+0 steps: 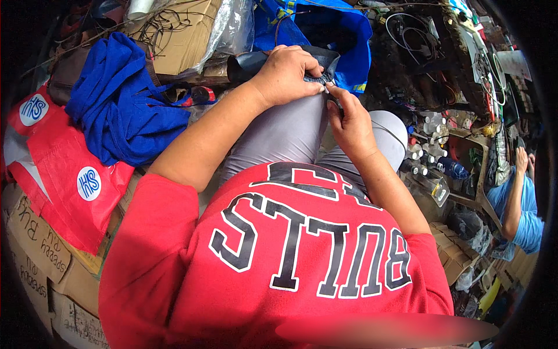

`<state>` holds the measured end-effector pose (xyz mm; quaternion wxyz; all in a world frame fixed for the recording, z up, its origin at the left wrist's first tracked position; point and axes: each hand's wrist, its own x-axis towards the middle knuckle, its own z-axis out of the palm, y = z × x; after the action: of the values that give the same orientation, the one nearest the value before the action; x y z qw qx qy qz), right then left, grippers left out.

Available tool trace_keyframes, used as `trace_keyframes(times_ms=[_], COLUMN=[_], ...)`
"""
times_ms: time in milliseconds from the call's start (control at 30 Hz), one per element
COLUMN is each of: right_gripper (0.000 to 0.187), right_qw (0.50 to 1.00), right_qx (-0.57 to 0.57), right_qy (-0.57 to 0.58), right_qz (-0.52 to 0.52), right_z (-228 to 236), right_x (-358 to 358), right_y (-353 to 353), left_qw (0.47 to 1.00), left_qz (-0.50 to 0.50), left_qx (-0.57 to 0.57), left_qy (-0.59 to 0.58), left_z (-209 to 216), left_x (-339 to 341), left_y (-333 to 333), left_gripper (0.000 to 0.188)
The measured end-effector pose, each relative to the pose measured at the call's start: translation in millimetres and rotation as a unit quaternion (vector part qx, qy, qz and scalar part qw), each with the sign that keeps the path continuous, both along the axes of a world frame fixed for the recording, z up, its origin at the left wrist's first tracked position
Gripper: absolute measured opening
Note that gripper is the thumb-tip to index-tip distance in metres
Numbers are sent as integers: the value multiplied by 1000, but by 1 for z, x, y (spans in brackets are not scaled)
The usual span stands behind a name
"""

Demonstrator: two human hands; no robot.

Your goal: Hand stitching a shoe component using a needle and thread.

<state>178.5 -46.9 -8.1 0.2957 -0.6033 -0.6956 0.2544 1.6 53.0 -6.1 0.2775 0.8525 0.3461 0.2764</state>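
Over my grey-clad knee lies a dark piece (246, 65), black to navy, that looks like part of a shoe; its exact kind is hard to make out. My left hand (289, 72) is closed over its near side, fingers curled down onto the gathered edge (326, 77). At that same edge my right hand (352, 121) has thumb and forefinger bent together in a pinch, its fingertips close to the left ones. Whatever thin thing sits in that pinch is too small to name. Just beyond the dark piece stands an open blue bag (356, 43) with a dark inside.
A blue cloth (125, 104) and a red bag (70, 168) lie on cardboard boxes (43, 244) at the left. Flat cardboard (186, 38) is at the back. Several bottles (430, 157) and tangled cables (410, 35) crowd the right. A person in blue (517, 203) is at the far right.
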Motion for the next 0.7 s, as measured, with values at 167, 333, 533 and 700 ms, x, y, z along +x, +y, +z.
trace_keyframes(times_ms=[167, 333, 533, 700], right_gripper=[33, 32, 30, 29], right_qw=[999, 996, 979, 953], right_qx=[4, -27, -111, -172], right_qy=[-31, -85, -163, -219], right_qz=[4, 12, 40, 117], right_z=[2, 13, 43, 66], right_x=[-1, 0, -2, 0], right_y=[4, 8, 22, 55], left_qw=[1000, 1000, 1000, 1000], left_qz=[9, 12, 23, 17], left_qx=[3, -8, 10, 23], left_qy=[7, 8, 8, 11], left_z=[-1, -2, -3, 0], left_x=[1, 1, 0, -1], left_y=[0, 1, -1, -4], left_gripper=[21, 21, 19, 18])
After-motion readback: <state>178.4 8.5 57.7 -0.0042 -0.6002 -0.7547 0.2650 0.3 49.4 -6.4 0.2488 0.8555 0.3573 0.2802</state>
